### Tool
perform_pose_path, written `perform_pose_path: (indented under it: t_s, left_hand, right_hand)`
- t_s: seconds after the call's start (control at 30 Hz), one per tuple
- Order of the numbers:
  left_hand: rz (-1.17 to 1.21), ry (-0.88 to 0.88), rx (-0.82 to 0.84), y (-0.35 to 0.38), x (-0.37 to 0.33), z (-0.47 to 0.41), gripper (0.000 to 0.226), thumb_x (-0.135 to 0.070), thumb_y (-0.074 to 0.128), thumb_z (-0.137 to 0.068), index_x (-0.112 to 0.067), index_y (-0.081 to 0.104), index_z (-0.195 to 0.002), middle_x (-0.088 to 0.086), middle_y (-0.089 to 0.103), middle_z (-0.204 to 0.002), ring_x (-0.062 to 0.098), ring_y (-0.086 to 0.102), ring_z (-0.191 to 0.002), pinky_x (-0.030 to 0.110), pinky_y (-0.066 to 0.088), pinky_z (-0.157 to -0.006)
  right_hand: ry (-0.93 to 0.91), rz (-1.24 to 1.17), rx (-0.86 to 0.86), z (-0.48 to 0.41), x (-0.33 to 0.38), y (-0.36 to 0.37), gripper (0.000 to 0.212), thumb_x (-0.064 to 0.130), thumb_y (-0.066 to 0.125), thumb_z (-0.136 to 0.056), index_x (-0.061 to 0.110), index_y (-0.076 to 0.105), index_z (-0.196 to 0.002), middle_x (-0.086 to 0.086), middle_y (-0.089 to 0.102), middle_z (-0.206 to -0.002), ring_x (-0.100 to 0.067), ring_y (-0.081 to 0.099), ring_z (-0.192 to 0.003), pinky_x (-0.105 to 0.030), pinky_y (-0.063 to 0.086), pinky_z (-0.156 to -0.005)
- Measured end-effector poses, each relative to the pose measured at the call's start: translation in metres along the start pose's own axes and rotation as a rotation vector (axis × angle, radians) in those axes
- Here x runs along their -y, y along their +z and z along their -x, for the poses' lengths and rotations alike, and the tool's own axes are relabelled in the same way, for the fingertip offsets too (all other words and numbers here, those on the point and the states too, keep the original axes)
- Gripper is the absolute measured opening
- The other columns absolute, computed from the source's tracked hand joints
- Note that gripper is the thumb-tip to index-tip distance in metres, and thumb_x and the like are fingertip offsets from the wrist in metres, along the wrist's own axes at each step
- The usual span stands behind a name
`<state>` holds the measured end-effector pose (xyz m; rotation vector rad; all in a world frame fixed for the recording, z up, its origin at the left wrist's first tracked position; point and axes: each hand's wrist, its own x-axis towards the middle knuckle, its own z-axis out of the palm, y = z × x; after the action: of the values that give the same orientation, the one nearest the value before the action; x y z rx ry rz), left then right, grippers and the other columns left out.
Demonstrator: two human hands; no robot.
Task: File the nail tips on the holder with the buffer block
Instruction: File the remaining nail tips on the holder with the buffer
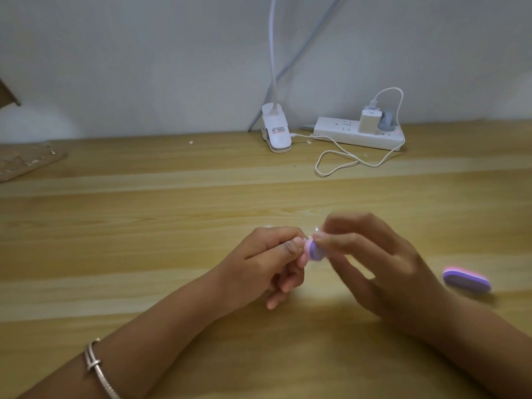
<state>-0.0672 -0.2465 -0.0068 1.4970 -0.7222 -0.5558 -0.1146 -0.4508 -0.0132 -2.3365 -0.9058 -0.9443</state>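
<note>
My two hands meet over the middle of the wooden table (144, 226). My right hand (374, 263) pinches a small pink and purple buffer block (313, 251) between thumb and forefinger; the hand looks blurred. My left hand (264, 263) is curled, with its thumb and forefinger closed on a small clear piece right against the block. That piece, the nail tip holder (316, 228), is almost wholly hidden and shows only as a shiny glint above the fingers. I cannot make out single nail tips.
A second pink and purple buffer block (467, 280) lies on the table to the right of my right hand. At the back stand a white clip lamp (276, 133), a power strip (357, 133) with a charger and a looped white cable (339, 165). A brown board (26, 162) lies far left.
</note>
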Motion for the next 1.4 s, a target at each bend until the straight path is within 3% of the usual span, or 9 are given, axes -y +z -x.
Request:
perform_pose_path:
  t_s: [0.1,0.3,0.43,0.63,0.83,1.0,1.2,1.33,1.4]
  left_hand:
    - [0.013,0.006,0.000,-0.001,0.000,0.000,0.029,-0.019,0.039,-0.099,-0.014,0.054,-0.074,0.003,0.047,-0.052,0.016,0.039,-0.035,0.016,0.029,-0.037]
    - [-0.084,0.068,-0.047,-0.001,0.003,0.000,0.027,-0.022,0.044,-0.100,-0.019,0.058,-0.077,0.001,0.057,-0.059,0.016,0.048,-0.036,0.014,0.030,-0.039]
    - [-0.190,0.194,-0.060,0.000,0.005,0.001,0.017,-0.013,0.051,-0.098,-0.017,0.064,-0.089,-0.009,0.065,-0.066,0.009,0.054,-0.039,0.014,0.036,-0.041]
    - [-0.252,0.197,-0.133,-0.001,0.009,-0.001,0.016,-0.013,0.054,-0.097,-0.018,0.068,-0.090,-0.009,0.063,-0.064,0.011,0.056,-0.039,0.017,0.038,-0.040]
    - [-0.284,0.186,-0.202,-0.002,0.011,-0.002,0.014,-0.010,0.056,-0.096,-0.005,0.069,-0.094,-0.007,0.063,-0.069,0.012,0.056,-0.039,0.016,0.038,-0.042]
    - [-0.305,0.217,-0.194,-0.002,0.010,-0.001,0.014,-0.012,0.058,-0.094,-0.011,0.072,-0.095,-0.004,0.066,-0.071,0.011,0.057,-0.040,0.017,0.040,-0.042]
    - [-0.261,0.199,-0.221,0.000,0.011,-0.001,0.011,-0.014,0.064,-0.091,-0.010,0.073,-0.086,-0.005,0.066,-0.070,0.014,0.058,-0.040,0.018,0.042,-0.042]
    - [-0.312,0.267,-0.203,0.000,0.008,0.000,0.012,-0.016,0.068,-0.090,-0.027,0.073,-0.087,-0.004,0.067,-0.070,0.014,0.061,-0.044,0.019,0.044,-0.044]
    - [-0.359,0.270,-0.246,0.002,0.008,0.001,0.015,-0.010,0.069,-0.089,-0.023,0.075,-0.087,-0.001,0.066,-0.068,0.013,0.061,-0.044,0.019,0.045,-0.044]
  right_hand:
    - [-0.049,0.031,0.033,0.002,0.003,0.003,0.021,-0.010,0.068,-0.086,-0.002,0.074,-0.105,-0.017,0.066,-0.101,-0.028,0.067,-0.087,-0.031,0.053,-0.082]
    - [0.109,0.048,-0.098,-0.001,-0.009,-0.008,0.014,-0.001,0.063,-0.092,-0.004,0.073,-0.102,-0.016,0.066,-0.102,-0.028,0.068,-0.091,-0.030,0.053,-0.084]
    - [-0.021,0.015,0.009,0.003,0.008,-0.001,0.025,-0.009,0.064,-0.090,-0.001,0.073,-0.112,-0.016,0.065,-0.105,-0.028,0.066,-0.092,-0.032,0.052,-0.083]
    - [0.023,-0.012,0.011,0.002,0.006,-0.002,0.025,-0.009,0.062,-0.090,-0.002,0.072,-0.112,-0.014,0.065,-0.105,-0.027,0.066,-0.091,-0.030,0.052,-0.083]
    - [0.064,-0.021,0.024,0.001,-0.005,-0.005,0.022,-0.008,0.062,-0.089,-0.004,0.073,-0.108,-0.016,0.065,-0.103,-0.030,0.066,-0.090,-0.042,0.054,-0.078]
    - [-0.004,-0.027,0.049,0.005,0.007,0.004,0.024,-0.007,0.061,-0.093,0.000,0.073,-0.112,-0.013,0.065,-0.106,-0.026,0.065,-0.092,-0.033,0.052,-0.081]
    - [0.154,-0.004,-0.052,0.000,-0.009,-0.009,0.019,-0.004,0.065,-0.089,-0.001,0.072,-0.106,-0.012,0.066,-0.104,-0.023,0.066,-0.095,-0.027,0.051,-0.088]
    - [0.009,-0.035,0.049,0.001,0.007,-0.001,0.022,-0.008,0.062,-0.090,-0.002,0.073,-0.108,-0.015,0.066,-0.105,-0.029,0.066,-0.092,-0.035,0.053,-0.081]
    - [0.035,0.000,0.047,-0.001,-0.002,-0.006,0.021,-0.009,0.062,-0.089,-0.004,0.073,-0.106,-0.015,0.066,-0.104,-0.029,0.067,-0.090,-0.038,0.054,-0.079]
